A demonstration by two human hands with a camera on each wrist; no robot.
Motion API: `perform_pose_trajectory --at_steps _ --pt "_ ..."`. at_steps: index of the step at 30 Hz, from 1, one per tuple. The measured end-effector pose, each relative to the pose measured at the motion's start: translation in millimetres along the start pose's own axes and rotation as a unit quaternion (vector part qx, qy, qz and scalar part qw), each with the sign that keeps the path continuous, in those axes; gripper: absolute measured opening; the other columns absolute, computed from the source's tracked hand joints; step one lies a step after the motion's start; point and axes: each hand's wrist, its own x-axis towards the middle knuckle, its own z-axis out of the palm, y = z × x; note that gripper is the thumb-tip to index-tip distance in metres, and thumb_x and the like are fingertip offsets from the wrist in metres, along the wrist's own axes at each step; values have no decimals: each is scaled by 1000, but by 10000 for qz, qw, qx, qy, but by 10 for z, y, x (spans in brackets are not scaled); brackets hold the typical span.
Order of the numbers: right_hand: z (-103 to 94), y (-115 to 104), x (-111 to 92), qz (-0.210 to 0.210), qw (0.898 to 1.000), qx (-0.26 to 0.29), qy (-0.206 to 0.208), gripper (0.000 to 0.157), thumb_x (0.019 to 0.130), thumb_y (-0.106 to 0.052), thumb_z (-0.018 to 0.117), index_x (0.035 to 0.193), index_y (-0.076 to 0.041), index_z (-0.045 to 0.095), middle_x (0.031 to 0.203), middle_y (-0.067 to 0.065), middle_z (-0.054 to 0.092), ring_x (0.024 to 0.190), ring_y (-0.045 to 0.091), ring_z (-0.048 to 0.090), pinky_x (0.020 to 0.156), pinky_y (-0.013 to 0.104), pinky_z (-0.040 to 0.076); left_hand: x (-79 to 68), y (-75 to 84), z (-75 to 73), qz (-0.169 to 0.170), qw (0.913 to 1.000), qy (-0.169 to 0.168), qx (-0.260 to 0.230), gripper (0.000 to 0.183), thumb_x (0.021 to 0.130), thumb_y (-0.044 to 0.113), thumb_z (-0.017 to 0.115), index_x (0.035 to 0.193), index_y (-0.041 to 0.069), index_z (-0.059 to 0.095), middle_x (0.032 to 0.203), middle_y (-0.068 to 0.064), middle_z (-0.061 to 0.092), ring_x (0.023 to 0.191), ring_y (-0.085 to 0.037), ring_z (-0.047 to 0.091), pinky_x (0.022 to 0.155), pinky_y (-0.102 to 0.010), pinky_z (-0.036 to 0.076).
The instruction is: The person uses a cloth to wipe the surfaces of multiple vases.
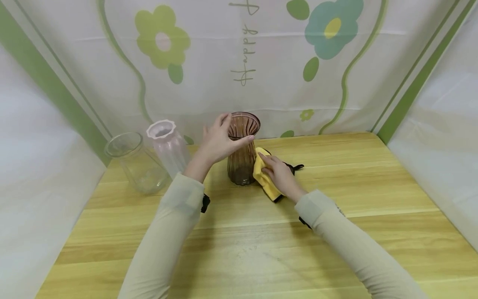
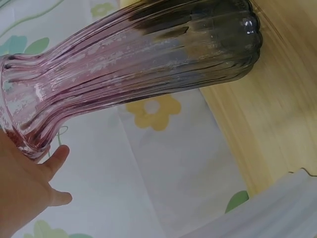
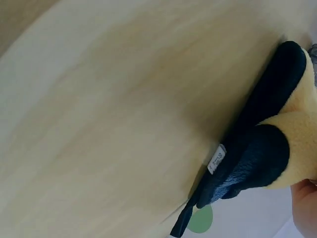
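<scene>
A ribbed, brownish-pink glass vase (image 1: 240, 164) stands upright near the back of the table, its base darker than its flared top. My left hand (image 1: 218, 143) grips it at the rim, thumb across the near side. In the left wrist view the vase (image 2: 148, 59) lies across the top, with part of the left hand (image 2: 22, 191) at its mouth. Against the vase's lower right side is a yellow cloth (image 1: 263, 178) with black edging, held in my right hand (image 1: 281, 176). The right wrist view shows the cloth's (image 3: 257, 153) black underside, a small label and a loop.
Left of my left hand stand a pale pink fluted vase (image 1: 169, 145) and a clear glass vase (image 1: 145, 170), close together. A white curtain (image 1: 216, 91) with printed flowers hangs behind the wooden table (image 1: 246, 253). White sheets border both sides.
</scene>
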Motion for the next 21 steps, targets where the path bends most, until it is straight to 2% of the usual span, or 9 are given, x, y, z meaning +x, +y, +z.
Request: perform_pose_trajectory --at_steps 5,9,12,21 --pt "-9 8 -6 -82 9999 -75 131 54 93 -13 58 145 -11 42 130 22 56 106 35 62 91 47 52 -8 16 13 -53 9999 114 78 101 82 72 50 154 10 16 161 -8 13 149 -30 15 119 -59 -1" --pt "-47 -13 1 -105 9997 -10 212 53 93 -12 59 144 -11 44 130 22 56 106 36 63 91 46 53 -21 25 26 -94 9997 199 94 98 83 72 50 154 12 18 159 -11 13 147 -36 14 119 -56 9" --pt "-78 -39 30 -162 9992 116 350 52 93 -11 59 143 -11 44 131 23 55 112 38 60 97 47 51 -27 33 30 -58 9996 269 116 97 84 70 51 153 10 19 158 -13 16 144 -37 16 119 -53 12" --pt "-228 -251 153 -477 9908 486 1170 54 92 -11 59 143 -9 43 130 22 57 113 37 58 96 47 50 -10 41 -32 72 9995 121 283 93 86 62 51 152 4 21 158 -13 21 147 -32 19 120 -56 2"
